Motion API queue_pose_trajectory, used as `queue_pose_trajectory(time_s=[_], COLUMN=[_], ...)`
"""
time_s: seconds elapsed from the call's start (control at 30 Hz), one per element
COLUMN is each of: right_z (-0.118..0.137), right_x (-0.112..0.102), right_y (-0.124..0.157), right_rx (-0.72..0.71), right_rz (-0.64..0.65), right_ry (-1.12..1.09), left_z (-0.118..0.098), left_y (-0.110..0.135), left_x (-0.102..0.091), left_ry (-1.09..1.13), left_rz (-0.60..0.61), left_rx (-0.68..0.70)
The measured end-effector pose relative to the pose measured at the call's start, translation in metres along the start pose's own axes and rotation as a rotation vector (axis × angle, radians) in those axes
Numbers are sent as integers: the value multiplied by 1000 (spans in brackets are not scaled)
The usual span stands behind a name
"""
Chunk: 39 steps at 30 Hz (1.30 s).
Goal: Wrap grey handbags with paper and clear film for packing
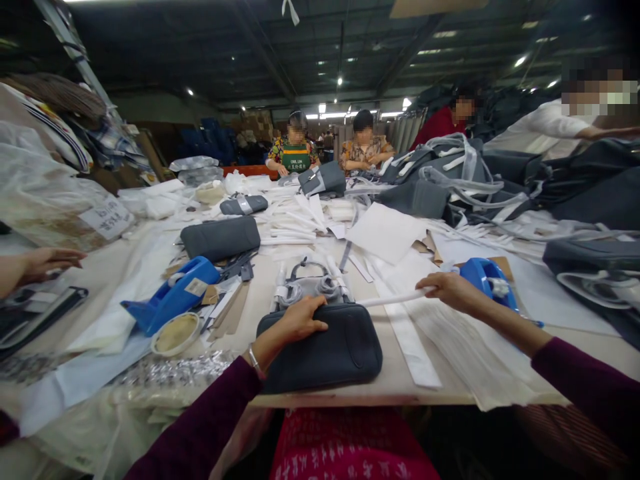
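A dark blue-grey handbag (345, 347) lies on its side at the table's front edge. My left hand (303, 319) is closed over the bag's upper edge, with the thumb on its near face and the other fingers along the top. Just beyond the bag lie its handle (307, 267) and wrapped straps (290, 292). Off to the right, my right hand (445, 290) pinches the end of a thin white strip (393, 298). The strip's other end reaches the bag's top right corner. A blue tape dispenser (487, 280) stands right behind this hand.
Another blue tape dispenser (173, 297) and a round tub (176, 333) sit left of the bag. More dark bags (220, 238) and white paper sheets (387, 232) cover the table. A co-worker's hand (50, 261) enters at left. Other people work across the table beside piled bags (425, 197).
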State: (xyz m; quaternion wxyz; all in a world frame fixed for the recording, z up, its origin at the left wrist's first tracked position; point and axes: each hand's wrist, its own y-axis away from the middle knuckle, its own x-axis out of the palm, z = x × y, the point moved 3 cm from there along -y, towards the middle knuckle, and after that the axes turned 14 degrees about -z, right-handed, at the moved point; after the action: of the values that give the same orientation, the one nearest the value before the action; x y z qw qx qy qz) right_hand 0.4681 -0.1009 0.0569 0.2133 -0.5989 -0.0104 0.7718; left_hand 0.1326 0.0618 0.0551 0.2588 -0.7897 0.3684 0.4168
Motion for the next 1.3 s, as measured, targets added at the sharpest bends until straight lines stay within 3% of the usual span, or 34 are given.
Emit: queue_pose_trajectory(time_s=[0.2,0.37,0.5,0.8,0.97,1.1,1.3], right_z=[20,-5,-16,11,36,61,48], right_x=[14,-1,-8,24,38,37,20], right_y=[-13,-17,-10,-5,-7,-15,-30], right_rx=[-46,80,130,-36,-117,-214,-92], right_rz=[-8,-83,-45,64,147,123,66], right_ry=[-40,25,-7,20,162,201,255], left_z=[0,-1,0,0,0,-2,-8], left_y=[0,1,0,0,-1,-1,3], left_x=[-1,-2,-1,-1,0,-1,-6], left_ry=[40,36,39,42,51,35,3], left_rz=[-3,11,-3,-8,-5,-3,5], left_rx=[25,25,34,52,60,40,47])
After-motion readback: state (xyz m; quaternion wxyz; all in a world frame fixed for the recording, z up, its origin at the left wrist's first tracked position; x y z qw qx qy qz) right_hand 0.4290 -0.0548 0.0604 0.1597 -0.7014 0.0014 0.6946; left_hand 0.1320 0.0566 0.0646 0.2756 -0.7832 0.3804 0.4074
